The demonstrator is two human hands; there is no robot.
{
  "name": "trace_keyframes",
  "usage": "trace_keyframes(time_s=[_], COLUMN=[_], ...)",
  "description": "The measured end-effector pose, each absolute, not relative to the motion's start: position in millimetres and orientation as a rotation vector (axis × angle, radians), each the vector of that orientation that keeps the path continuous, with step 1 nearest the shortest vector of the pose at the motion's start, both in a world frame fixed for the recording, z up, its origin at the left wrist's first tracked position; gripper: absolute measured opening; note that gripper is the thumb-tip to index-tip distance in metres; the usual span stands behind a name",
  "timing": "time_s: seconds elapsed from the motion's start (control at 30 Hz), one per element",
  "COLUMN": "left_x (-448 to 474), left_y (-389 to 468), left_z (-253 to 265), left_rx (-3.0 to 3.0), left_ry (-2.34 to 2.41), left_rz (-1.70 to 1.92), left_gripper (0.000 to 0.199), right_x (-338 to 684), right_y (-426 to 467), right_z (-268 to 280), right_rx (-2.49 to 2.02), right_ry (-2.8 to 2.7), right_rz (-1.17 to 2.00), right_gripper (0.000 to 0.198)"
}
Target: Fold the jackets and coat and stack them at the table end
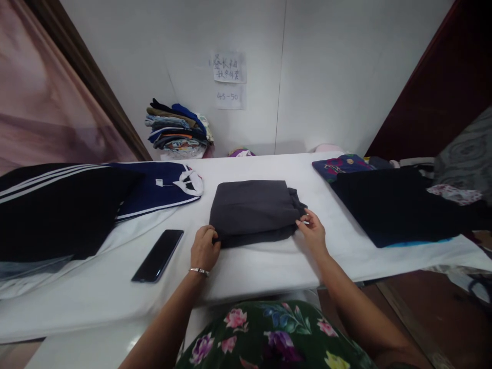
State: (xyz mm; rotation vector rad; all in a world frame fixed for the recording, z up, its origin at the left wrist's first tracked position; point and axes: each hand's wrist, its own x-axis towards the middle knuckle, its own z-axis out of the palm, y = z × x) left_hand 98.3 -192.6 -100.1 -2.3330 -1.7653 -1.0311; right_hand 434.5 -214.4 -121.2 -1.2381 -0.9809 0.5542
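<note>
A dark grey garment (251,207) lies folded into a rough rectangle on the white table covering in front of me. What kind of garment it is, its folds do not show. My left hand (205,247) has its curled fingers on the near left corner, gripping the cloth edge. At the near right side, my right hand (313,230) pinches the edge between thumb and fingers. Loose, crumpled layers stick out along that right side, and a lower layer shows beneath the front edge.
A black phone (158,255) lies left of my left hand. Black striped clothing (69,205) and a navy white-collared garment (154,187) spread across the left. Black cloth (395,205) covers the right side. Folded clothes (179,125) are stacked by the wall, near paper signs (229,67).
</note>
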Motion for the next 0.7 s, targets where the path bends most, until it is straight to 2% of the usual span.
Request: trace_keyframes(time_s=[0.2, 0.4, 0.53, 0.7], left_x=[98, 99, 102, 101], left_y=[-192, -192, -194, -195], left_z=[-100, -99, -96, -92], left_rx=[-2.339, -2.343, -2.350, -2.351], left_ry=[-1.787, -1.771, -1.811, -1.792], left_rz=[-1.018, -1.025, -1.000, -0.977], left_gripper=[0.016, 0.016, 0.018, 0.024], right_x=[434, 434, 433, 439], right_y=[-222, -223, -220, -213], right_z=[-120, -124, -126, -113], right_rx=[-1.310, -1.468, -1.330, -1.164], right_ry=[-1.075, -1.243, -1.330, -1.268], right_rz=[0.517, 0.519, 0.668, 0.780], right_gripper=[0.052, 0.063, 0.068, 0.062])
